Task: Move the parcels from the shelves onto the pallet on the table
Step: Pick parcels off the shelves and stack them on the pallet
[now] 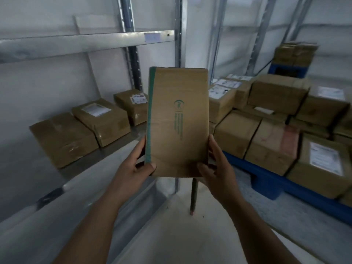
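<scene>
A flat brown cardboard parcel with a green strip down its left edge and green print is held upright in mid-air at the centre. My left hand grips its lower left corner and my right hand its lower right corner. To the right, a blue pallet on the table carries many brown parcels, some with white labels. Three brown parcels lie on the metal shelf at the left.
A second blue pallet with stacked boxes stands at the back right. Metal shelf uprights rise behind the held parcel. The white table top runs under the pallet, and a table leg stands on pale floor between shelf and table.
</scene>
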`<state>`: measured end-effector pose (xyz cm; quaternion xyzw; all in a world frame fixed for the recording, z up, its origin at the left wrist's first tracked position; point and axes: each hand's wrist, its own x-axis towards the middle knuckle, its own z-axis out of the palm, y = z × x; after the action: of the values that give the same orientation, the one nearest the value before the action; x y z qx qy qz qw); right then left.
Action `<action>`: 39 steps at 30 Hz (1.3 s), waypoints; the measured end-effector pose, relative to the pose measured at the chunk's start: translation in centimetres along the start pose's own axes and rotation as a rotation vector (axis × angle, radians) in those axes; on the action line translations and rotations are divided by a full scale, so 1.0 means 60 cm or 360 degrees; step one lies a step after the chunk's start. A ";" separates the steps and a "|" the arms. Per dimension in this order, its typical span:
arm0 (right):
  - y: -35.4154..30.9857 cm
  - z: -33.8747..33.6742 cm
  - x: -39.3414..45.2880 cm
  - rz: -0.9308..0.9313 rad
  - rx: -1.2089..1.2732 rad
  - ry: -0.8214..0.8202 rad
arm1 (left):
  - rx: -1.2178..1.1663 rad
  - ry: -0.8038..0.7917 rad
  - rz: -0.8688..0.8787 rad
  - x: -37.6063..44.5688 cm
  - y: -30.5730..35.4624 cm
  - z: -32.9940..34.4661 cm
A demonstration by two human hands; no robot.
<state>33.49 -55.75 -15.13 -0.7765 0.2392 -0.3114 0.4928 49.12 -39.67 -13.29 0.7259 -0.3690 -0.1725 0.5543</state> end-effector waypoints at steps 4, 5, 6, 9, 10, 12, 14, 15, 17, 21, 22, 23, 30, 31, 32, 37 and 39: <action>0.024 -0.076 -0.019 0.0069 -0.0115 0.0218 | 0.0070 -0.0204 0.0045 0.041 0.037 0.079; 0.030 -0.090 -0.020 0.0075 -0.0138 0.0286 | 0.0080 -0.0260 0.0072 0.055 0.044 0.097; 0.034 -0.104 -0.021 0.0083 -0.0162 0.0353 | 0.0090 -0.0316 0.0105 0.068 0.050 0.114; 0.047 -0.142 -0.017 0.0122 -0.0237 0.0521 | 0.0131 -0.0468 0.0154 0.106 0.063 0.160; 0.052 -0.152 -0.015 0.0156 -0.0260 0.0554 | 0.0160 -0.0507 0.0160 0.120 0.064 0.174; 0.060 -0.172 -0.008 0.0227 -0.0284 0.0604 | 0.0214 -0.0578 0.0178 0.147 0.067 0.200; 0.064 -0.188 0.002 0.0273 -0.0294 0.0649 | 0.0212 -0.0630 0.0211 0.173 0.070 0.225; 0.067 -0.195 0.010 0.0294 -0.0305 0.0668 | 0.0208 -0.0661 0.0219 0.186 0.074 0.235; 0.070 -0.208 0.029 0.0361 -0.0333 0.0702 | 0.0175 -0.0744 0.0220 0.215 0.078 0.254; 0.076 -0.233 0.075 0.0445 -0.0405 0.0751 | 0.0153 -0.0848 0.0230 0.285 0.085 0.283; 0.075 -0.239 0.089 0.0459 -0.0422 0.0767 | 0.0169 -0.0859 0.0239 0.302 0.089 0.291; 0.075 -0.245 0.101 0.0479 -0.0434 0.0774 | 0.0188 -0.0858 0.0253 0.316 0.093 0.299; 0.082 -0.277 0.202 0.0686 -0.0603 0.0845 | 0.0373 -0.0968 0.0264 0.430 0.110 0.348; 0.083 -0.279 0.211 0.0719 -0.0598 0.0825 | 0.0394 -0.0971 0.0253 0.440 0.110 0.354; 0.083 -0.280 0.218 0.0747 -0.0569 0.0794 | 0.0417 -0.0973 0.0240 0.449 0.109 0.359; 0.095 -0.279 0.238 0.0784 -0.0464 0.0748 | 0.0583 -0.1018 0.0258 0.471 0.101 0.369; 0.099 -0.280 0.242 0.0778 -0.0469 0.0758 | 0.0703 -0.1004 0.0323 0.478 0.103 0.368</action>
<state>31.07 -78.36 -11.59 -0.6649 0.5678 -0.3187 0.3659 51.62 -76.19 -10.19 0.6987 -0.6192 -0.2480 0.2586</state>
